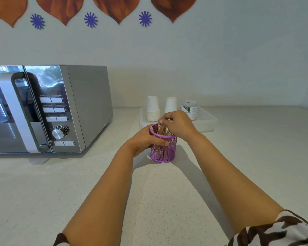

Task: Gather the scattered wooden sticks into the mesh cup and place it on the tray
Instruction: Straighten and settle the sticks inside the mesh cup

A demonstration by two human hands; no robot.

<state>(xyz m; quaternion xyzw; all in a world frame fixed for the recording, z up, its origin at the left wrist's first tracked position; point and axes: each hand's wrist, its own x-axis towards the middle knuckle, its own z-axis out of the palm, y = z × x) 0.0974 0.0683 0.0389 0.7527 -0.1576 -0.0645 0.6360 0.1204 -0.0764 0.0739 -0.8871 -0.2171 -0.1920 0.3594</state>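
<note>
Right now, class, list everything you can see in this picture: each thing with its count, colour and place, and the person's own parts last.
mesh cup: one, purple, on the counter in front of the tray
wooden sticks: a bundle, pale wood, standing in the mesh cup
tray: one, white, by the back wall
paper cups: two stacks, white, on the tray
jar: one, white with green label, on the tray
microwave: one, silver, at the left
counter: one, pale speckled
left hand: grips the mesh cup's side
right hand: pinches stick tops above the cup
</note>
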